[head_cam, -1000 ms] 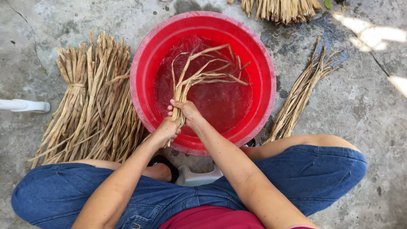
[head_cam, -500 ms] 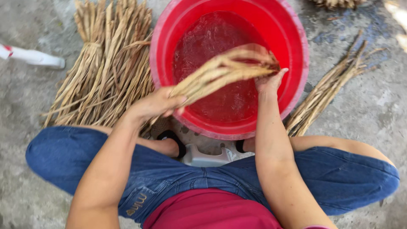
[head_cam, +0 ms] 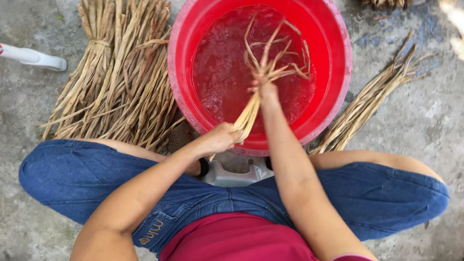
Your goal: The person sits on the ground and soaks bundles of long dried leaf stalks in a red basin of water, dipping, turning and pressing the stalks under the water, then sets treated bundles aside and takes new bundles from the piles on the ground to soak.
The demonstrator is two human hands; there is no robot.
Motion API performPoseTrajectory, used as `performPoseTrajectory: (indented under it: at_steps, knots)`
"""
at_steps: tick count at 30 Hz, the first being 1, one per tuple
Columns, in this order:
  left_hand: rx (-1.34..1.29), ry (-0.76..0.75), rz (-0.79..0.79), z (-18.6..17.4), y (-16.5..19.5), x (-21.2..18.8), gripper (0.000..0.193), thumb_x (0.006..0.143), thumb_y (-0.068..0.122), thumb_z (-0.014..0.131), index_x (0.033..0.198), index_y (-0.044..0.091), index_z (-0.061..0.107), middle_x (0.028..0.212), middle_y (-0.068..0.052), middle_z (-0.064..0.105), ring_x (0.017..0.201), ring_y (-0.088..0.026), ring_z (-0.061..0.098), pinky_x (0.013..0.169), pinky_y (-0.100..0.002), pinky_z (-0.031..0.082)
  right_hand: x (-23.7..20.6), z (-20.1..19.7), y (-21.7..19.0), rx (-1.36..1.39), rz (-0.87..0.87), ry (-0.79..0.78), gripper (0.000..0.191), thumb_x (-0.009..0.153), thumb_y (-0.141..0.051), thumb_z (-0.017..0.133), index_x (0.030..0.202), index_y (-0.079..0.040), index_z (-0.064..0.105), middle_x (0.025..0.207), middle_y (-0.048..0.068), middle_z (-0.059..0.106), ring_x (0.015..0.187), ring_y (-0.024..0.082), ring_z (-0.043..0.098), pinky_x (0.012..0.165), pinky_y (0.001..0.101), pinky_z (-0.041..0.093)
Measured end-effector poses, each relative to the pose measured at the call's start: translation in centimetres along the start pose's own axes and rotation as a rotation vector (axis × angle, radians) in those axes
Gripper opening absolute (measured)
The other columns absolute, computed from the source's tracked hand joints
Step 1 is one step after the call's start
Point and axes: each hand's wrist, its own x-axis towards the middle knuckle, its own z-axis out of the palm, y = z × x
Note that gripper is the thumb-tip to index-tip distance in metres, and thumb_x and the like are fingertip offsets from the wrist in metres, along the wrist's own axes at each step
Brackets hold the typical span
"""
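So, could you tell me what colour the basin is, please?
Bright red basin, seen in the head view.

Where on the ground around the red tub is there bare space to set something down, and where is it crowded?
Bare concrete lies right of the small bundle, towards the picture's right edge, and at far left around the white handle. Crowded: the big pile of dried stalks presses against the red tub on its left; both hands grip a bunch of stalks over the water.

No packages, signs or screens in view. Only lettering: a small yellow stitched mark on the blue jeans point(head_cam: 153, 231), at the left hip just below the left forearm, running slantwise along the pocket edge. Too small to tell more.
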Motion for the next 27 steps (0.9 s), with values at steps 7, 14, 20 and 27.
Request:
performPoseTrajectory:
  at_steps: [7, 14, 20, 27]
  knots:
    - [-0.060, -0.022, 0.144, -6.1, 8.4, -7.8, 0.026, 0.100, 0.030, 0.061, 0.113, 0.011, 0.074, 0.065, 0.003, 0.055, 0.053, -0.008, 0.043, 0.047, -0.025, 0.034, 0.8, -6.4, -7.6, 0.571, -0.245, 0.020, 0.068, 0.094, -0.066, 0.051, 0.121, -0.003, 0.053, 0.104, 0.012, 0.062, 0.094, 0.028, 0.057, 0.089, 0.0486, 0.051]
    - [-0.207, 0.143, 0.221, -7.5, 3.0, 4.7, 0.028, 0.098, 0.028, 0.065, 0.114, 0.005, 0.068, 0.087, 0.001, 0.073, 0.071, -0.009, 0.062, 0.063, -0.028, 0.054, -4.6, 0.7, -4.4, 0.072, -0.152, -0.273, 0.088, 0.089, -0.074, 0.050, 0.145, -0.006, 0.052, 0.139, 0.015, 0.063, 0.127, 0.034, 0.059, 0.111, 0.0553, 0.043]
    - [0.476, 0.329, -0.023, -8.4, -2.9, 10.9, 0.064, 0.079, 0.044, 0.083, 0.128, 0.006, 0.067, 0.117, -0.024, 0.069, 0.110, -0.038, 0.068, 0.096, -0.045, 0.052, -3.6, -1.5, 1.3, -0.698, 0.176, -0.066, 0.063, 0.094, -0.043, 0.070, 0.147, -0.014, 0.052, 0.141, 0.012, 0.056, 0.124, 0.034, 0.054, 0.097, 0.0545, 0.052]
    - [0.483, 0.395, -0.062, -8.7, -2.3, 12.7, 0.067, 0.080, 0.046, 0.086, 0.121, -0.003, 0.066, 0.123, -0.030, 0.065, 0.115, -0.041, 0.065, 0.099, -0.047, 0.051, -3.2, -1.4, 2.3, -0.454, 0.131, 0.103, 0.054, 0.099, -0.046, 0.065, 0.142, -0.015, 0.055, 0.119, 0.013, 0.063, 0.099, 0.026, 0.063, 0.078, 0.0459, 0.055]
